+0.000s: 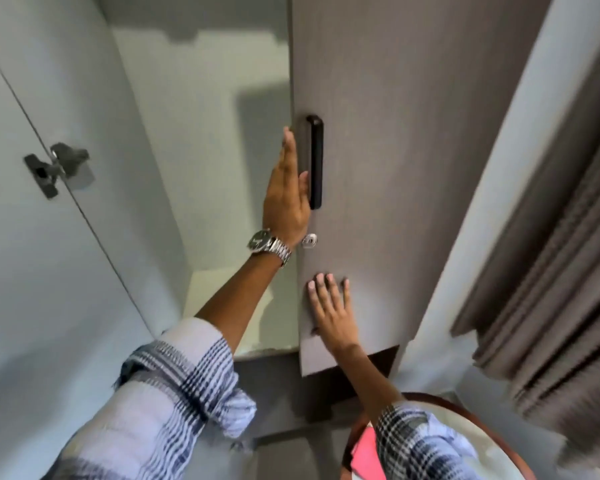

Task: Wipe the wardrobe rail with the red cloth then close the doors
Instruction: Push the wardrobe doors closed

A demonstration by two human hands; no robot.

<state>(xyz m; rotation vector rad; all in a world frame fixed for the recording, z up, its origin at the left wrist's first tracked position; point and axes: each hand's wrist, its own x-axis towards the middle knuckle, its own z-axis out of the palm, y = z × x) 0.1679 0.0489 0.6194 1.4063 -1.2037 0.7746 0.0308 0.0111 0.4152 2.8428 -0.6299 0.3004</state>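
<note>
Both my hands lie flat against the grey right door (413,133); neither holds anything.

My left hand (286,195), a watch (267,244) at its wrist, has its fingers straight along the door's free edge beside the black handle (315,161), just above a small keyhole (309,240); my right hand (329,308) presses lower down, fingers spread; the left door (32,237) stands open, 1 hinge (54,168) showing; the red cloth (364,455) lies on a round table (492,434) at lower right, under my right sleeve; grey curtains (551,271) hang close by the wardrobe.
</note>
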